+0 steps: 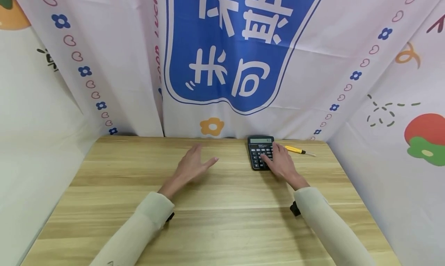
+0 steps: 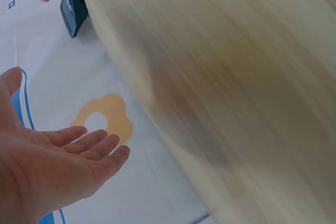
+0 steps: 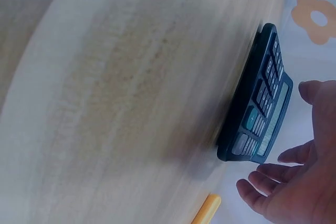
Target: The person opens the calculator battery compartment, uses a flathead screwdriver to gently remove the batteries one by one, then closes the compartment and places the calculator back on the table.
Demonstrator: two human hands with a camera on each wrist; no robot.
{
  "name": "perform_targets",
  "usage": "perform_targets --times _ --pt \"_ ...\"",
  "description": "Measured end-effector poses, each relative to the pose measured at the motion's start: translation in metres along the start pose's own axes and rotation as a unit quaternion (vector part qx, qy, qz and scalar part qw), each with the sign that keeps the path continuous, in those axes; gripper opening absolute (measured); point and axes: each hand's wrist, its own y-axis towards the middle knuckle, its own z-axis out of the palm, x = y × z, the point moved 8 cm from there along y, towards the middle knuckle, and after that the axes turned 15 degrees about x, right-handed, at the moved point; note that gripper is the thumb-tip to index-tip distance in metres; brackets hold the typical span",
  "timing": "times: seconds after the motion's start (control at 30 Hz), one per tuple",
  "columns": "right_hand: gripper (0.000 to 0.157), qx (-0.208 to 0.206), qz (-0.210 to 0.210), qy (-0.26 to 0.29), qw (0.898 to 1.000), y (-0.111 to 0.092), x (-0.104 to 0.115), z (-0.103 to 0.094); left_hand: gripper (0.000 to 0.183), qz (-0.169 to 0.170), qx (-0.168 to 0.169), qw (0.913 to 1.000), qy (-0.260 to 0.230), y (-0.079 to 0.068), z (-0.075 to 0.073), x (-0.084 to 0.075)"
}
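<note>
Two thumbs stand spread from relaxed fingers; the right hand (image 1: 283,162), over the desktop calculator (image 1: 255,150) right of centre, should meet its edges (sparing the keys (image 1: 255,157)).

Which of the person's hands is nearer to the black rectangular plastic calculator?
Right. The right hand is over the right side of the calculator; the left hand is well apart, left of it.

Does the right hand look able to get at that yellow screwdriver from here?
Probably yes. The right hand is at the calculator and seems to hold nothing; the yellow screwdriver lies just to its right, with no object visible between them.
</note>
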Motion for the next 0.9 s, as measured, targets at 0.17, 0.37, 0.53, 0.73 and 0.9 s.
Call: perform_targets --times 0.17,0.37,0.53,0.73,0.9 --pt "0.084 0.000 0.004 0.021 1.000 0.004 -0.004 -0.002 0.090 -0.007 0.007 0.9977 -0.068 0.010 0.007 -0.008" --pt "0.081 -0.005 0.005 0.038 0.999 0.010 -0.010 -0.002 0.085 -0.011 0.014 0.9888 -0.148 0.021 0.017 -0.017" --pt "0.076 -0.014 0.002 0.059 0.998 0.014 -0.011 -0.005 0.085 -0.010 0.023 0.9742 -0.224 0.029 0.027 -0.023" --pt "0.076 -0.001 0.021 0.072 0.997 0.018 -0.016 -0.004 0.082 -0.016 0.040 0.9480 -0.315 0.040 0.042 -0.029" --pt "0.075 0.004 0.028 0.080 0.996 0.021 -0.018 -0.006 0.083 -0.023 0.053 0.9285 -0.367 0.051 0.050 -0.037"
